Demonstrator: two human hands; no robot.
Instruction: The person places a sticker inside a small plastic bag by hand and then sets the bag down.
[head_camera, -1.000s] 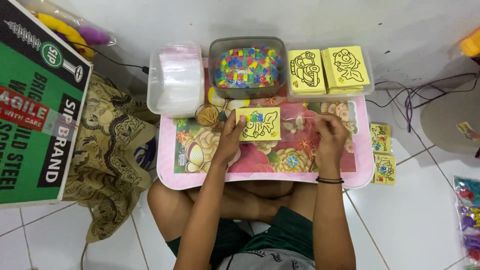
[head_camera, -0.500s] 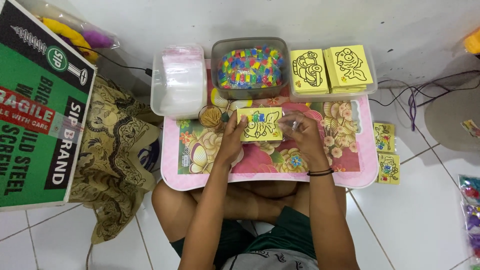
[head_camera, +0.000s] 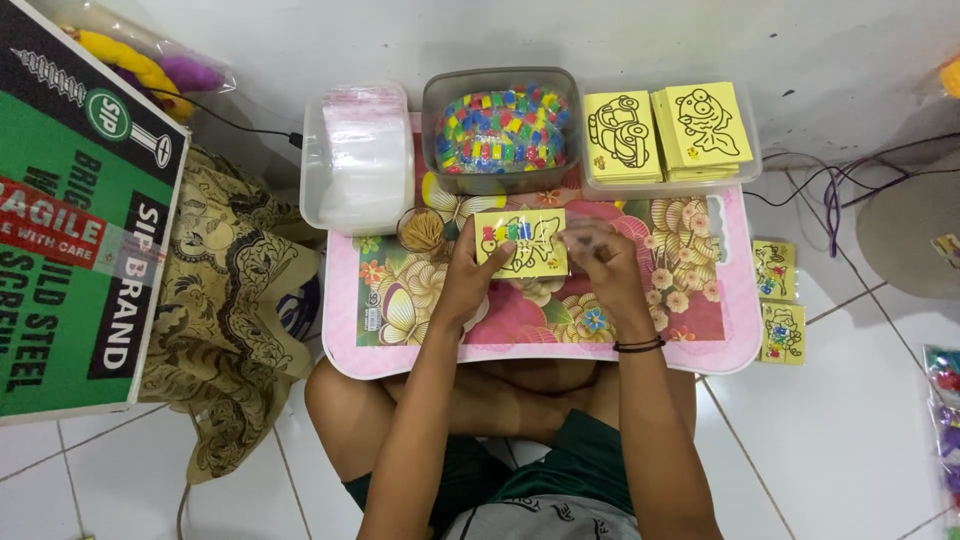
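Observation:
A small yellow card (head_camera: 522, 243) with a black outline drawing and a row of small coloured packets on it lies on the pink flowered lap table (head_camera: 700, 345). My left hand (head_camera: 467, 275) holds the card's left edge. My right hand (head_camera: 600, 262) touches its right edge, fingers pinched together there. What the fingertips pinch is too small to tell.
Behind the table stand a clear tub of plastic bags (head_camera: 356, 160), a grey tub of coloured packets (head_camera: 500, 128) and a tray of yellow cards (head_camera: 668, 130). A small round cup (head_camera: 422, 230) sits by my left hand. Two cards (head_camera: 778, 300) lie on the floor right; a cardboard box (head_camera: 75, 220) left.
My right hand has moved left from the table's right part to the card's right edge. My left hand stays on the card.

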